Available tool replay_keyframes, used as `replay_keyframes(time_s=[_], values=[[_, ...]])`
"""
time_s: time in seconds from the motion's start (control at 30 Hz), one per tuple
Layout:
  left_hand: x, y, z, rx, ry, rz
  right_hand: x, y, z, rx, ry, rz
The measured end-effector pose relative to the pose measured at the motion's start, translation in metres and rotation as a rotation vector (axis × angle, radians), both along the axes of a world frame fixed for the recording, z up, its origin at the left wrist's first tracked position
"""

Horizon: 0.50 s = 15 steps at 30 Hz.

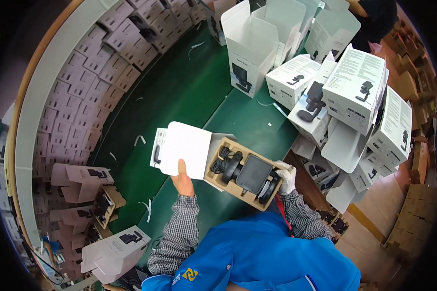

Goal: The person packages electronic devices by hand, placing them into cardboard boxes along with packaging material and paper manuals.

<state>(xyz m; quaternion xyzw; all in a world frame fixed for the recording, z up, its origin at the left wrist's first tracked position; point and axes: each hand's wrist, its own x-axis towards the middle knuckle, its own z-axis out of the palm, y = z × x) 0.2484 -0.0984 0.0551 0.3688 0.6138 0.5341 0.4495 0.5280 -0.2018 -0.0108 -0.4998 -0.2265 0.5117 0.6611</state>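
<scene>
Several ways this could get messy

Left of the brown tray [228,188], the white flap [189,145] is pinched in the bare left hand [183,183], thumb on top, fingers hidden. If it gets folded in, the tray could be snagged. Inside the tray, between both hands, the coiled cable [220,163] and black device [255,171] could be spilled by a tilt. The tray's right end is gripped by the gloved right hand [287,177]; one slip and it's probably dropped. Right of the tray, piled boxes [357,85] might get knocked.
</scene>
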Motion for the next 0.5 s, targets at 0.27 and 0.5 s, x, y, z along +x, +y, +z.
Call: replay_keyframes(time_s=[0.27,0.5], values=[[-0.003,-0.031,-0.008,-0.104,0.040,-0.069,-0.006,-0.007,-0.021,-0.059,0.034,0.049],[-0.007,-0.043,-0.018,-0.107,0.179,-0.168,-0.005,0.000,-0.010,-0.111,0.090,0.040]])
